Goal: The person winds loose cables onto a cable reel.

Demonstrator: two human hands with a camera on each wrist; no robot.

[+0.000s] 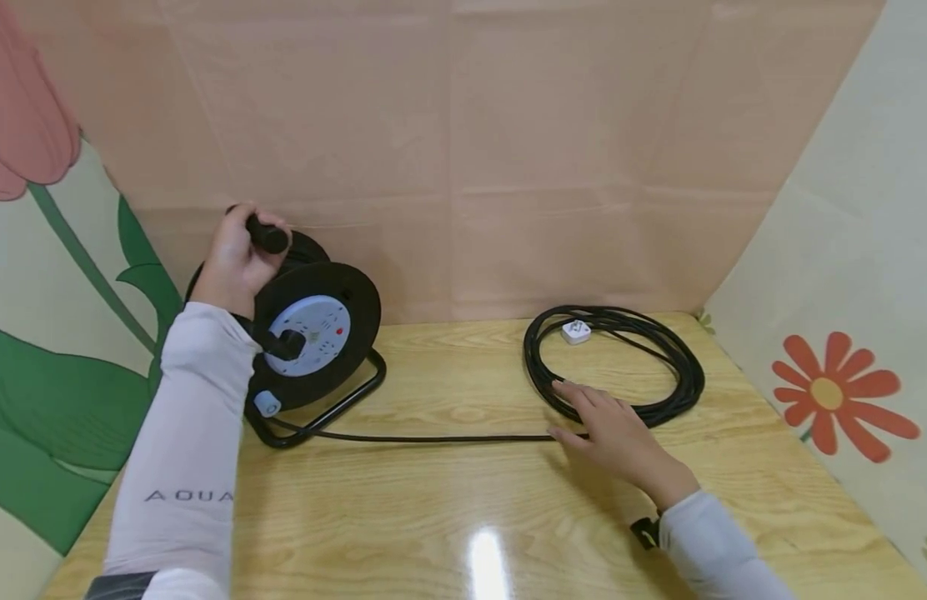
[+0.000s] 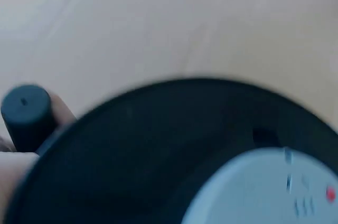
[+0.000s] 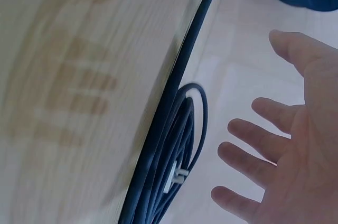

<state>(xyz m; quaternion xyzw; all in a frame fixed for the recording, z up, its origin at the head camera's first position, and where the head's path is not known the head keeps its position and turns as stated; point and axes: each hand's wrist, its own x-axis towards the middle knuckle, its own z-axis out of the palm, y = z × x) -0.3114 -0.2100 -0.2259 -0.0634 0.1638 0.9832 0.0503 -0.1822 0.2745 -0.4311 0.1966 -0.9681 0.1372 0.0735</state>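
A black cable reel [image 1: 362, 312] with a pale blue socket plate [image 1: 313, 333] stands tilted on its tube frame [image 1: 351, 400] at the left of the table. My left hand [image 1: 242, 254] curls round a black handle [image 1: 268, 235] above it; that handle's end [image 2: 29, 110] also shows in the left wrist view. At the right lies a coil of black cable [image 1: 688, 379] with a white plug [image 1: 576, 332] inside the loop. A single cable run [image 1: 433, 438] joins reel and coil. My right hand [image 1: 613, 429], fingers spread, hovers by the coil's near-left side, holding nothing.
The wood-grain table [image 1: 403, 517] meets an upright pinkish sheet [image 1: 448, 167] right behind the reel and coil. Flower-printed walls [image 1: 846, 275] flank it on both sides. A glare spot lies at the table's front.
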